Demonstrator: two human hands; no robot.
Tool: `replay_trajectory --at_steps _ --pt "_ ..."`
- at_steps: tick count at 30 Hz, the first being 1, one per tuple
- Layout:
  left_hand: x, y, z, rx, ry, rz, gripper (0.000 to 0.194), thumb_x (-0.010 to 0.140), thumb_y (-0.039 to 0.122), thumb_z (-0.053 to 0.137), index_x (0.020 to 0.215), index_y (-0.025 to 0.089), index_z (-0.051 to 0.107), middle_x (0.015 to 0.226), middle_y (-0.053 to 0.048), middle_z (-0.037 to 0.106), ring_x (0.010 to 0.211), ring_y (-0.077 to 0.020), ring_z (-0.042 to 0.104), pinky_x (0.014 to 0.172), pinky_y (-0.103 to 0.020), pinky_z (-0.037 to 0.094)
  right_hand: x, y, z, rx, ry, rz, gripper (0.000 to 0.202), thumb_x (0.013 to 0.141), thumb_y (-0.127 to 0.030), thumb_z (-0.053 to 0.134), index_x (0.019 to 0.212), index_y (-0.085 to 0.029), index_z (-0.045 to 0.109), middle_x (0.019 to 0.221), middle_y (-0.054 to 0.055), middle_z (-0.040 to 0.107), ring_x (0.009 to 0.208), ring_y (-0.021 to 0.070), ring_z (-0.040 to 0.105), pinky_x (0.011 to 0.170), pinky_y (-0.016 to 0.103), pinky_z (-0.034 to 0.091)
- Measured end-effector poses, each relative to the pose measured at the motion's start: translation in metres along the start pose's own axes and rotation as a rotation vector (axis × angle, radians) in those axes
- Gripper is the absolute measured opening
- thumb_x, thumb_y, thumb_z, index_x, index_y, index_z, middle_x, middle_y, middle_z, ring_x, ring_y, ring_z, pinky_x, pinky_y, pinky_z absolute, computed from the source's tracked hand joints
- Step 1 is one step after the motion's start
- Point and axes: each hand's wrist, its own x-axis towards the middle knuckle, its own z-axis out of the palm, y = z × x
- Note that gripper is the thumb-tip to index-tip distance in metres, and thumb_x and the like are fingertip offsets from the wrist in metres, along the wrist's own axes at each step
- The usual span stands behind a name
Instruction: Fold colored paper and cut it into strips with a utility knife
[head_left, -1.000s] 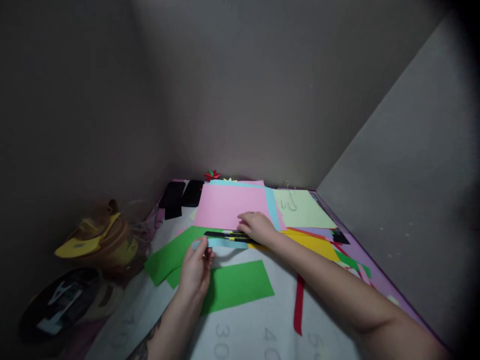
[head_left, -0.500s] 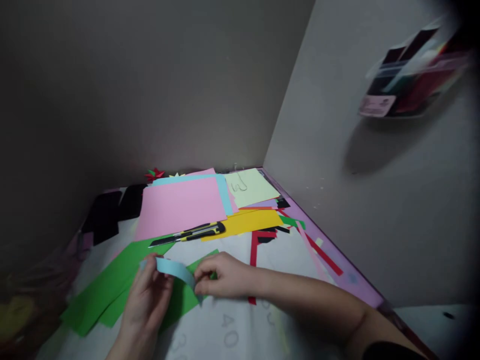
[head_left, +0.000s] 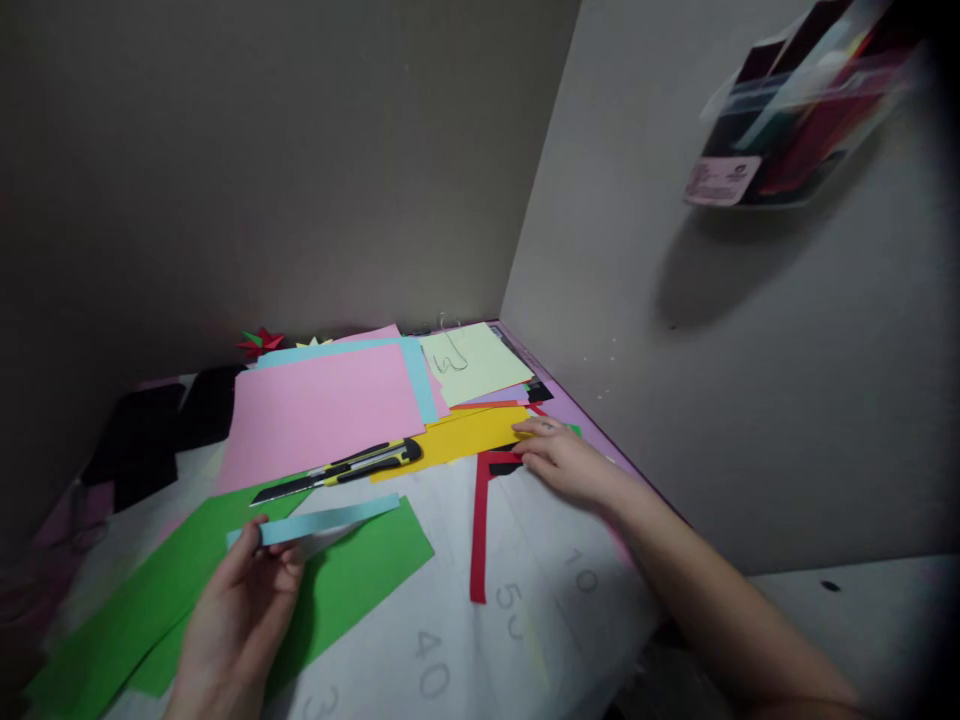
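Note:
A light blue paper strip (head_left: pixel 330 519) is pinched between the thumb and fingers of my left hand (head_left: pixel 244 600), above green paper sheets (head_left: pixel 360 580). My right hand (head_left: pixel 562 460) is spread low over the right end of the yellow paper (head_left: pixel 472 432), its fingertips beside small black scraps (head_left: pixel 504 466) and a red strip (head_left: pixel 480 530). Whether it touches any of them is unclear. A yellow and black cutter (head_left: pixel 337 470) with its blade out lies between the pink sheet (head_left: pixel 322 410) and the green paper.
Pale green paper (head_left: pixel 476 362) with a thin looped wire lies at the back. Black pieces (head_left: pixel 142 430) are at the left, near a red and green paper star (head_left: pixel 260 342). A clear holder (head_left: pixel 795 130) hangs on the right wall.
My right hand has let go of the blue strip and moved right and away from me, to the yellow paper's end. The strip has straightened in my left hand. The view has shifted.

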Motion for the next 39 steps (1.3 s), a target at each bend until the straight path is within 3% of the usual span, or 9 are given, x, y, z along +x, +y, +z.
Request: replay_trajectory --at_steps 7,11,17,22,26,30,33,36,39 --pt "0.002 -0.001 0.004 -0.053 0.040 -0.049 0.026 0.090 0.013 0.041 0.077 0.015 0.063 0.079 -0.004 0.064 0.076 -0.0157 0.066 0.065 -0.030 0.062 -0.005 -0.002 0.020 -0.156 -0.069 0.041 0.037 0.091 -0.027 0.044 0.122 -0.020 0.062 0.140 0.008 0.049 0.131 0.0328 0.037 0.103 0.052 0.034" --pt "0.004 -0.003 0.005 -0.044 0.045 -0.040 0.027 0.090 0.011 0.039 0.080 0.015 0.063 0.087 -0.006 0.065 0.084 -0.0180 0.067 0.067 -0.033 0.063 -0.002 0.001 0.018 -0.154 -0.048 0.048 0.041 0.092 -0.029 0.041 0.128 -0.019 0.057 0.145 0.008 0.043 0.135 0.0332 0.031 0.104 0.053 0.032" --pt "0.003 -0.004 0.007 -0.050 0.048 -0.050 0.024 0.090 0.012 0.041 0.080 0.014 0.063 0.083 -0.005 0.065 0.077 -0.0172 0.067 0.064 -0.033 0.063 0.015 0.001 0.004 -0.109 0.078 0.026 0.042 0.090 -0.020 0.040 0.128 -0.020 0.056 0.137 0.008 0.051 0.130 0.0275 0.037 0.107 0.049 0.029" --pt "-0.007 0.000 0.011 -0.106 -0.041 -0.107 0.035 0.093 0.009 0.029 0.078 0.012 0.060 0.063 -0.001 0.055 0.051 -0.0082 0.059 0.054 -0.022 0.059 0.039 0.006 -0.003 -0.136 0.143 -0.037 0.048 0.086 -0.009 0.036 0.129 -0.016 0.056 0.136 0.007 0.053 0.128 0.0263 0.040 0.107 0.046 0.028" --pt "-0.019 -0.019 0.032 0.074 -0.238 -0.319 0.034 0.093 0.006 0.029 0.083 0.010 0.061 0.076 -0.008 0.064 0.058 -0.0114 0.065 0.049 -0.020 0.057 0.052 0.012 0.000 -0.140 0.174 -0.068 0.055 0.079 -0.002 0.037 0.129 -0.017 0.056 0.135 0.006 0.054 0.127 0.0257 0.041 0.108 0.047 0.028" --pt "-0.020 -0.053 0.069 0.247 -0.393 -0.469 0.024 0.091 0.011 0.041 0.086 0.008 0.064 0.104 -0.018 0.065 0.095 -0.0273 0.067 0.071 -0.034 0.060 0.054 0.017 0.002 -0.107 0.191 -0.095 0.058 0.076 -0.001 0.038 0.129 -0.017 0.056 0.134 0.007 0.055 0.128 0.0266 0.041 0.106 0.048 0.030" --pt "-0.008 -0.071 0.091 0.192 -0.442 -0.420 0.024 0.091 0.013 0.042 0.090 0.010 0.066 0.099 -0.015 0.065 0.095 -0.0271 0.066 0.073 -0.037 0.059 0.051 0.024 -0.002 -0.094 0.197 -0.109 0.060 0.077 -0.001 0.038 0.131 -0.020 0.055 0.133 0.007 0.055 0.129 0.0265 0.038 0.106 0.049 0.030" --pt "0.006 -0.079 0.102 0.081 -0.482 -0.373 0.024 0.091 0.016 0.042 0.094 0.013 0.067 0.098 -0.013 0.065 0.098 -0.0271 0.064 0.076 -0.040 0.057 0.043 0.035 -0.011 -0.085 0.228 -0.101 0.059 0.078 -0.002 0.038 0.132 -0.022 0.053 0.135 0.008 0.054 0.131 0.0266 0.035 0.104 0.051 0.031" --pt "0.013 -0.081 0.106 0.010 -0.477 -0.369 0.024 0.092 0.019 0.043 0.094 0.018 0.067 0.101 -0.011 0.064 0.104 -0.0276 0.061 0.082 -0.044 0.055 0.028 0.044 -0.017 -0.031 0.391 -0.074 0.050 0.080 -0.004 0.039 0.124 -0.018 0.059 0.131 0.012 0.054 0.126 0.0271 0.040 0.101 0.049 0.036"
